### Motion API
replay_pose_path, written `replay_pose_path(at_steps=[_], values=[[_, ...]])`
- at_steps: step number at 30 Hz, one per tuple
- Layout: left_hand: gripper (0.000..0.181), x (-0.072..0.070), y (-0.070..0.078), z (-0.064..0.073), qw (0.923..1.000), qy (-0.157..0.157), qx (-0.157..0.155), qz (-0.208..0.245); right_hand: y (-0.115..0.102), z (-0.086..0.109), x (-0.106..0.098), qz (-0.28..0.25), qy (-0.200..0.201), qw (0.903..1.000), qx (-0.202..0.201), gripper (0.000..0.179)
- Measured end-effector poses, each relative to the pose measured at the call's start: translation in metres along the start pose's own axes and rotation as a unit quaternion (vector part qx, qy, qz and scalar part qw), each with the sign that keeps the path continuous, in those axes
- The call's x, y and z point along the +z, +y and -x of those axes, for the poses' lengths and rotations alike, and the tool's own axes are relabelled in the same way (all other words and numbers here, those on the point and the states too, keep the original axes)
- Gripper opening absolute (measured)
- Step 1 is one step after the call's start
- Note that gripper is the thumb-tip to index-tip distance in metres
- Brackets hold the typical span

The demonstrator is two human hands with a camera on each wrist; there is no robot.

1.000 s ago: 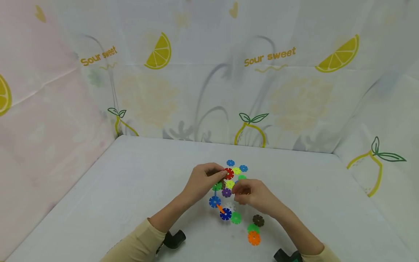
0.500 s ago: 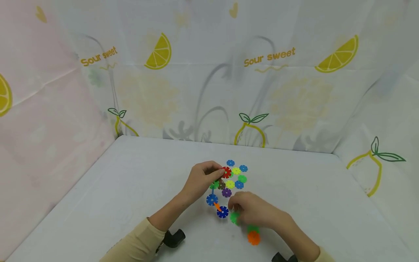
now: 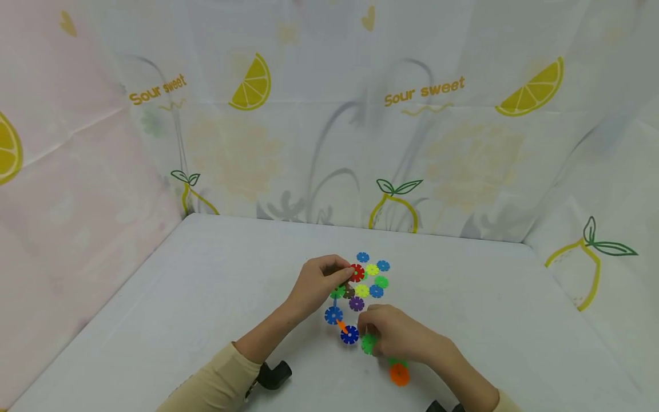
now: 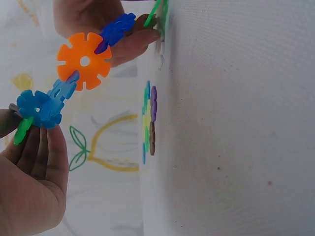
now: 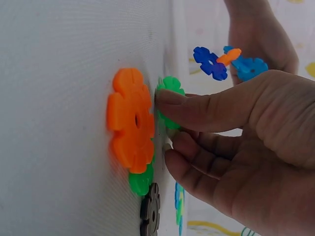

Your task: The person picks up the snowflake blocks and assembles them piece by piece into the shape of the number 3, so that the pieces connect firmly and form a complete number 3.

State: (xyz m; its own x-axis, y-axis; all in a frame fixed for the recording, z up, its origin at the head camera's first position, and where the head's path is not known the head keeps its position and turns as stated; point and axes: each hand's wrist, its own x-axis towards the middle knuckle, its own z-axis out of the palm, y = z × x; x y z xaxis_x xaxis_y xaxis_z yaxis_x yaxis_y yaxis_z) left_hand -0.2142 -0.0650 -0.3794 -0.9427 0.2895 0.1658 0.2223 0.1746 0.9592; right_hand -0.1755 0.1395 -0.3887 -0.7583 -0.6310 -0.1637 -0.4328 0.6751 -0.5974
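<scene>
Orange disc (image 3: 399, 375): near right. Green disc (image 3: 368, 344): farther left, touching the curled right hand (image 3: 401, 335), nearer hand; whether pinched, cannot tell. Disc chain (image 3: 333, 315): left of that, long axis near to far, far end pinched by left hand (image 3: 318, 284). Versus a second ago: right hand nearer, chain slightly left.

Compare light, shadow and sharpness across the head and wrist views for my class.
Head view: soft, even light, a faint shadow on the white table near the right hand; left wrist view: dimmer, sideways, no strong glare on the joined orange disc; right wrist view: also dim and sideways, the tabletop orange disc fairly crisp, the cloth behind softer.
</scene>
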Motion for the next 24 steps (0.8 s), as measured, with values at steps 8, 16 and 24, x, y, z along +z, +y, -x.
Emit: replay_pose_path(at_steps=[8, 16, 24], values=[[0.017, 0.0, -0.001, 0.0, 1.0, 0.001, 0.001, 0.006, 0.005, 0.0, -0.003, 0.012, 0.027, 0.999, -0.034, 0.024], [0.015, 0.001, 0.001, 0.0, 0.9999, 0.0, 0.007, 0.007, 0.003, 0.002, -0.012, 0.006, 0.079, 0.9953, -0.054, 0.017], [0.017, 0.001, 0.0, 0.0, 0.9999, -0.009, 0.013, 0.003, 0.0, 0.005, -0.019, -0.021, 0.154, 0.9867, -0.048, 0.01]])
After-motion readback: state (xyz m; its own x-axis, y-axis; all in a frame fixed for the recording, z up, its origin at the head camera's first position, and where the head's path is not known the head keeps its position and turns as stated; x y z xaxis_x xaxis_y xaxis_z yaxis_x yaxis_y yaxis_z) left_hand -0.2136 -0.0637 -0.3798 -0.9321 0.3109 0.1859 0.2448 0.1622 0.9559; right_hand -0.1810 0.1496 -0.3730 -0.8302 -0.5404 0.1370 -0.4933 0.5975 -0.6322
